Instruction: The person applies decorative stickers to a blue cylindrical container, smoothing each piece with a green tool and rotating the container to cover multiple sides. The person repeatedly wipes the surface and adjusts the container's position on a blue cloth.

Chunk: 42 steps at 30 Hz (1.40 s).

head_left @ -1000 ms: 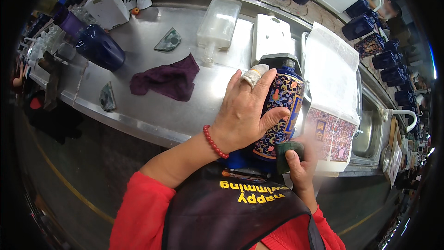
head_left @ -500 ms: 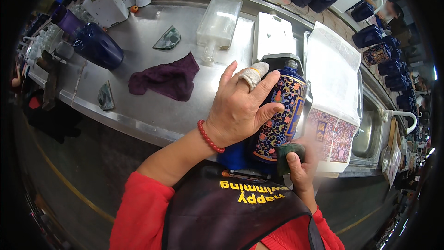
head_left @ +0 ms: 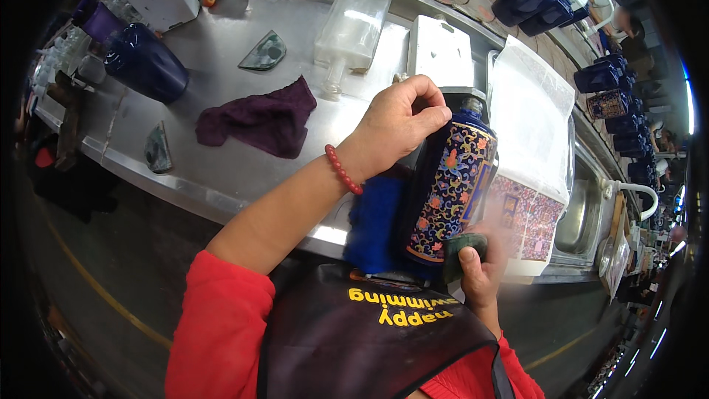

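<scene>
A dark blue bottle (head_left: 450,185) with a colourful floral decal leans in front of me, its neck pointing away. My left hand (head_left: 399,122), with a red bead bracelet, has its thumb and forefinger pressed together at the bottle's upper left shoulder. Whether anything is pinched there is hidden. My right hand (head_left: 484,270), partly blurred, grips a dark green scraper (head_left: 465,245) at the bottle's lower right side. Below and left of the bottle is a blue cloth-like piece (head_left: 375,223). To the right, printed floral decal sheets (head_left: 528,218) lie beside white paper (head_left: 532,111).
A purple cloth (head_left: 258,118), two green scraper-like pieces (head_left: 264,52), (head_left: 157,149), a clear bottle (head_left: 354,26) and a plain blue bottle (head_left: 148,63) lie on the metal table. A sink (head_left: 580,218) stands right; several blue bottles (head_left: 532,4) line the back.
My left hand has gone from spread fingers on the bottle to a pinch at its shoulder. The right hand stays low with the scraper. The view has shifted slightly.
</scene>
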Tool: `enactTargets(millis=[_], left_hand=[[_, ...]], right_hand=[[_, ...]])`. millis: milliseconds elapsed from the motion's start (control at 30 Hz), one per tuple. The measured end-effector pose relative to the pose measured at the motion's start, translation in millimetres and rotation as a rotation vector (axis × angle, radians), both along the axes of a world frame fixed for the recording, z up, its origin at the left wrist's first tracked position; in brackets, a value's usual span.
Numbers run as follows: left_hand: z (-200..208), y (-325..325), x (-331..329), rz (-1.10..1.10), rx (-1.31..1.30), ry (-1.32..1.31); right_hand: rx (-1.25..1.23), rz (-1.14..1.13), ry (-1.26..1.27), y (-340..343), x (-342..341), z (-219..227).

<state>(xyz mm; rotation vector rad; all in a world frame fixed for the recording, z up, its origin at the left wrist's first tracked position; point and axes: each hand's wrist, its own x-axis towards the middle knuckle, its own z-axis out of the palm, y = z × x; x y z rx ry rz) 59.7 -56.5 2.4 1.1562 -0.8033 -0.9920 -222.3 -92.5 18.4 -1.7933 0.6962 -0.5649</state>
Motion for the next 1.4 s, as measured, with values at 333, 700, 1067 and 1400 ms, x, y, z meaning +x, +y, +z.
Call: enactTargets(millis=[333,700,1067,1400], left_hand=[[2.5,0.7,-0.5,0.012,0.028,-0.065],[-8.2,-3.3,-7.5,0.040,-0.033,0.061],[-9.2,-2.1,-12.1,0.073,-0.033,0.067],[-18.5,76.3,-54.3,0.237,-0.088,-0.513]], right_hand=[[0.054,-0.010,-0.008,1.3,-0.6,-0.3],[0.034,-0.025,-0.032,3.3,1.1,-1.3],[0.050,-0.021,-0.046,4.5,-3.1,-3.2],[-0.934,-0.048,0.046,-39.8,53.1,44.5]])
